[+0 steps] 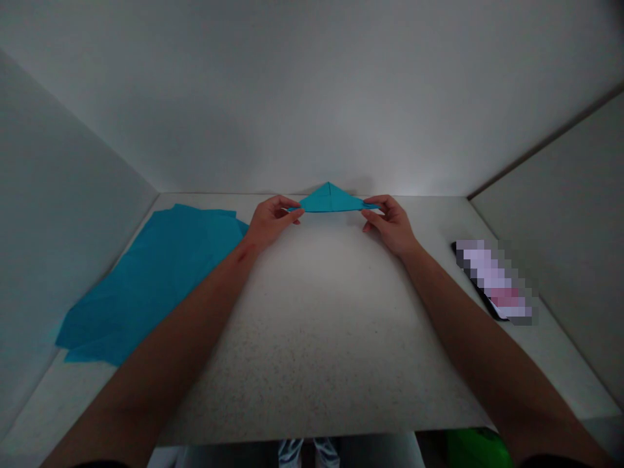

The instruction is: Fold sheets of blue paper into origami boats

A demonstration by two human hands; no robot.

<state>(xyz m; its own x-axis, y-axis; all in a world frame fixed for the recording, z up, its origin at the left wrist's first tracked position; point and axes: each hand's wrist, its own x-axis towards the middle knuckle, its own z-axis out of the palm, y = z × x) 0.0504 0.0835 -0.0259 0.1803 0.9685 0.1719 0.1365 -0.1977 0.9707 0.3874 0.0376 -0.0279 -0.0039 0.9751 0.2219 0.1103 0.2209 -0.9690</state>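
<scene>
A folded piece of blue paper (329, 197) is held up near the back of the table, its peak pointing away from me and a crease running down its middle. My left hand (277, 218) pinches its left end between thumb and fingers. At the opposite end, my right hand (389, 221) grips the narrow right tip in the same way. The long straight edge of the paper faces me, stretched between both hands.
Loose blue paper sheets (160, 273) lie in an uneven stack on the left, partly behind my left forearm. A phone (492, 283) with a blurred-out screen rests on the right. White walls enclose the speckled table (312, 351) at the back and sides. Something green (478, 448) sits below the front edge.
</scene>
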